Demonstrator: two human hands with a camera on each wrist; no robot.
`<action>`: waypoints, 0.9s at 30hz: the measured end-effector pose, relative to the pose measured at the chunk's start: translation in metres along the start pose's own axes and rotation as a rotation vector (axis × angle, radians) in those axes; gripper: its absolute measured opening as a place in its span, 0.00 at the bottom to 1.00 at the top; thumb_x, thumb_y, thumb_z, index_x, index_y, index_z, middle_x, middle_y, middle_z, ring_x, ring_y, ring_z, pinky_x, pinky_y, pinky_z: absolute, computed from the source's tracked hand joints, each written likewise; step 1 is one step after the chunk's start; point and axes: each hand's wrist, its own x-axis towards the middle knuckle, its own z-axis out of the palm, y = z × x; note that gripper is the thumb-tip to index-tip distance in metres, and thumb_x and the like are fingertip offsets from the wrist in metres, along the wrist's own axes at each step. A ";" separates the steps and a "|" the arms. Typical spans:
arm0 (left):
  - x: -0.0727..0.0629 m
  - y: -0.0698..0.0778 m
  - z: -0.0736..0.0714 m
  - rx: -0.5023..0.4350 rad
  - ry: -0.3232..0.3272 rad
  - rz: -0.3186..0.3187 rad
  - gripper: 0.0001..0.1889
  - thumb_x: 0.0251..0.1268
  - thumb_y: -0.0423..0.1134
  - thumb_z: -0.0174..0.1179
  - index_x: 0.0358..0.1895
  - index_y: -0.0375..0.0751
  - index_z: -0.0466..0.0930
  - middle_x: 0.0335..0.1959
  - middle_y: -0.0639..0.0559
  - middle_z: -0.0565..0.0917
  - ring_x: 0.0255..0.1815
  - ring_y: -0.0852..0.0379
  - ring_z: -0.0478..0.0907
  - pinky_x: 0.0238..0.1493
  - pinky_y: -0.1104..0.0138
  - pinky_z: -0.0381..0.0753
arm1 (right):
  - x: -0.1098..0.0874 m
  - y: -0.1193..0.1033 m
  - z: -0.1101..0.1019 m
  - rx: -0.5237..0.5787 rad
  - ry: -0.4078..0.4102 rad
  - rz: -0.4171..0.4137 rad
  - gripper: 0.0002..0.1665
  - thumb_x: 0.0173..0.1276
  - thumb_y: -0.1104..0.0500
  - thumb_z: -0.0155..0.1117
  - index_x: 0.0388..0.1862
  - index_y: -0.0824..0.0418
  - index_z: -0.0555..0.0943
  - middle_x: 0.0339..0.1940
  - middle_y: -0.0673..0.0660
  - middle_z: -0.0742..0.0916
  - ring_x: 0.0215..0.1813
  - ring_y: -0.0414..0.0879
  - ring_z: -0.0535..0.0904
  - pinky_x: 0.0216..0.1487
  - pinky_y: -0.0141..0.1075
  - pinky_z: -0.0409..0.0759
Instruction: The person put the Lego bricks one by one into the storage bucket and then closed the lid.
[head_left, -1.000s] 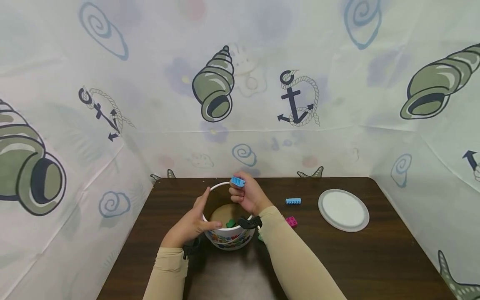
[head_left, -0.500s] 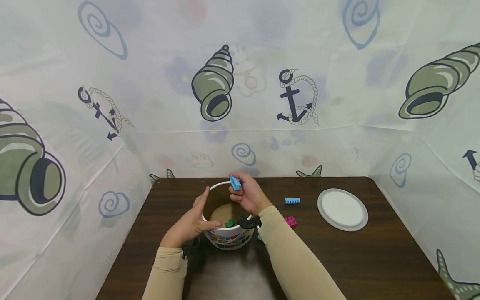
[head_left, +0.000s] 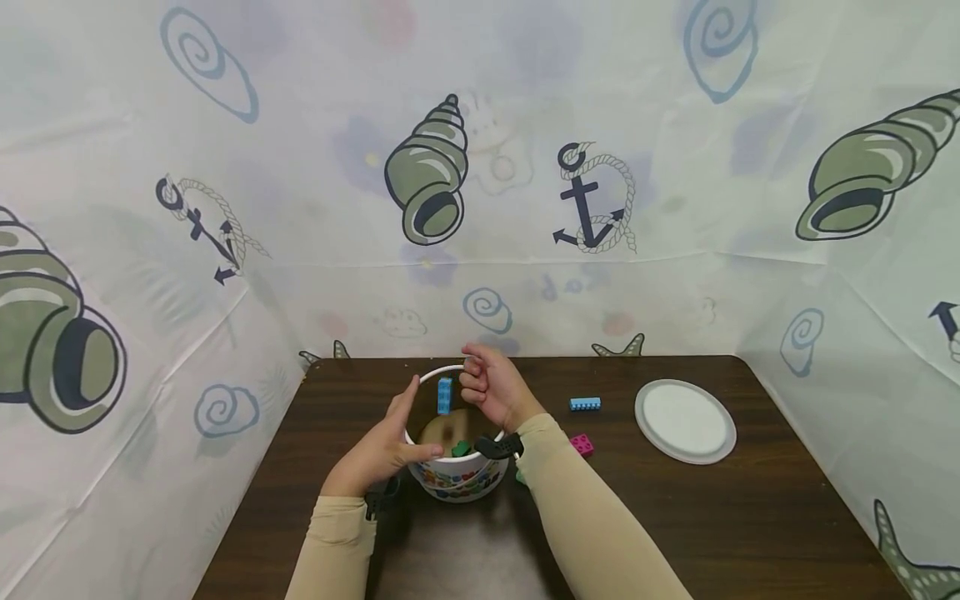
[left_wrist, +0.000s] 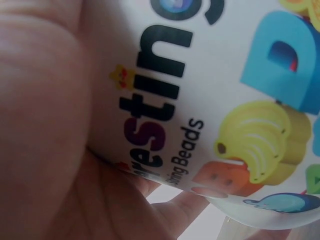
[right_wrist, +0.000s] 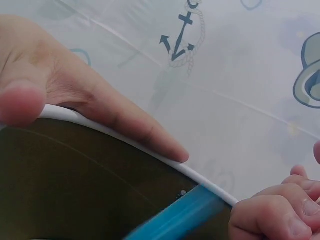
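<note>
A white bucket (head_left: 459, 485) printed with colourful toy pictures stands on the table. My left hand (head_left: 384, 443) grips its left side, thumb over the near rim and palm against the wall in the left wrist view. Inside the mouth a blue toy brick (head_left: 445, 396) is in mid-air, blurred in the right wrist view and apart from any fingers. Above the right part of the rim is my right hand (head_left: 497, 390), index finger stretched out, other fingers loosely bent, nothing held. A green brick (head_left: 461, 448) lies low in the bucket near the front wall.
Right of the bucket lie another blue brick (head_left: 585, 404) and a pink brick (head_left: 582, 444), with a green piece (head_left: 521, 476) partly behind the right forearm. A round white lid (head_left: 686, 421) rests farther right. Patterned cloth (head_left: 510, 300) surrounds the dark wooden table (head_left: 750, 517).
My right hand first turned the blue brick in its fingers, then let it go; the brick has dropped down and left into the bucket's mouth. The left hand has stayed in place.
</note>
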 end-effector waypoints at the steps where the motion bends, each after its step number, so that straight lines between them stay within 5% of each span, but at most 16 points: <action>1: -0.001 0.000 0.000 -0.007 0.001 -0.004 0.70 0.63 0.58 0.80 0.92 0.61 0.28 0.92 0.37 0.37 0.90 0.29 0.45 0.83 0.32 0.57 | 0.000 0.000 0.000 0.006 -0.003 0.004 0.16 0.89 0.51 0.52 0.37 0.53 0.67 0.25 0.45 0.62 0.21 0.38 0.51 0.22 0.29 0.53; 14: -0.004 0.007 0.005 -0.007 0.031 0.020 0.71 0.62 0.56 0.81 0.92 0.58 0.29 0.92 0.38 0.38 0.89 0.30 0.48 0.82 0.32 0.59 | -0.008 -0.006 0.000 0.036 -0.057 -0.031 0.14 0.92 0.51 0.46 0.40 0.52 0.66 0.29 0.46 0.64 0.22 0.38 0.52 0.22 0.29 0.53; 19: -0.013 0.010 0.009 -0.016 0.008 -0.030 0.72 0.62 0.55 0.81 0.92 0.57 0.27 0.92 0.37 0.37 0.91 0.31 0.42 0.83 0.31 0.56 | -0.022 -0.001 -0.003 0.073 -0.131 -0.161 0.05 0.92 0.53 0.44 0.56 0.52 0.67 0.33 0.48 0.69 0.23 0.39 0.54 0.23 0.30 0.55; 27: -0.018 0.010 0.014 -0.006 0.033 -0.027 0.71 0.62 0.57 0.81 0.92 0.56 0.29 0.92 0.36 0.37 0.91 0.30 0.43 0.82 0.31 0.56 | -0.043 0.008 -0.002 0.032 -0.255 -0.458 0.14 0.92 0.52 0.36 0.68 0.51 0.63 0.36 0.50 0.71 0.26 0.44 0.54 0.25 0.32 0.59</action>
